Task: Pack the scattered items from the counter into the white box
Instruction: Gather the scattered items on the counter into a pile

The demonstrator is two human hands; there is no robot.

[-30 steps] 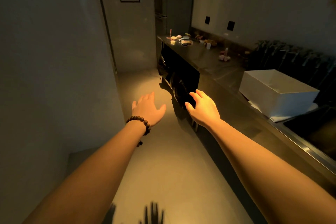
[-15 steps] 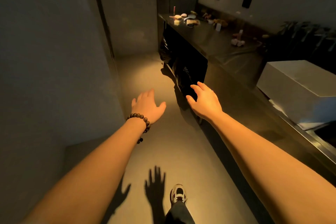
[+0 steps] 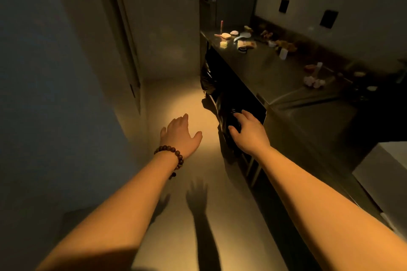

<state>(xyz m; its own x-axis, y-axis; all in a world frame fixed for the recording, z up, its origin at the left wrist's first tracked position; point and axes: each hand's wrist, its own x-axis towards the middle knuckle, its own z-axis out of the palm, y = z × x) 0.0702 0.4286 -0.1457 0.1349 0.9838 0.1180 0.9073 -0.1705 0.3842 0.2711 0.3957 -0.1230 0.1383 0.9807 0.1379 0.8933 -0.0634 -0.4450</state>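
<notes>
Your left hand (image 3: 179, 133) (round wooden beads (image 3: 174, 156) at the wrist) and right hand (image 3: 248, 133) hover spread and empty beside the smooth dark counter (image 3: 264, 66); the matte white box (image 3: 384, 174) sits near.

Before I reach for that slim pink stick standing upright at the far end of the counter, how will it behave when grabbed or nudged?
The pink stick stands tall and narrow on the counter, so a nudge would probably tip it. Its round, slim look suggests it would then roll. It seems small and likely light, though the dim view hides its material.
</notes>
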